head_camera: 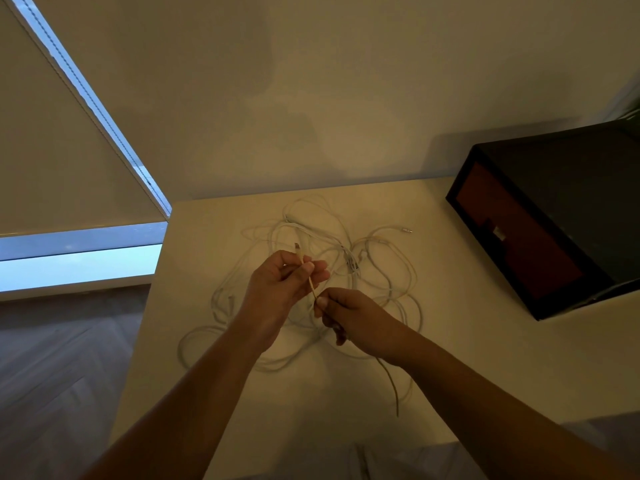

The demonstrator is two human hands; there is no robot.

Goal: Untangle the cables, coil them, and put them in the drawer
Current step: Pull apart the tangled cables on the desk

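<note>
The task looks barely begun. The tangle of thin white cables [346,251] sprawls in loose, overlapping loops on the pale cream bench [467,358], and none looks coiled.

The left hand [280,285] has its fingers [308,268] pinched together on 1 thin pale cable [311,285] just below its plug end. The right hand [353,320] pinches the same cable a little lower, and the rest trails under that wrist toward the near edge. Still to do, I judge: free each cable, coil it and stow it.

The dark box with a red-brown drawer front [519,237] stands at the bench's far right, well apart from the tangle. Its drawer looks closed, so it needs opening first. Dim light and dense crossings mid-tangle hide how many cables there are.
</note>
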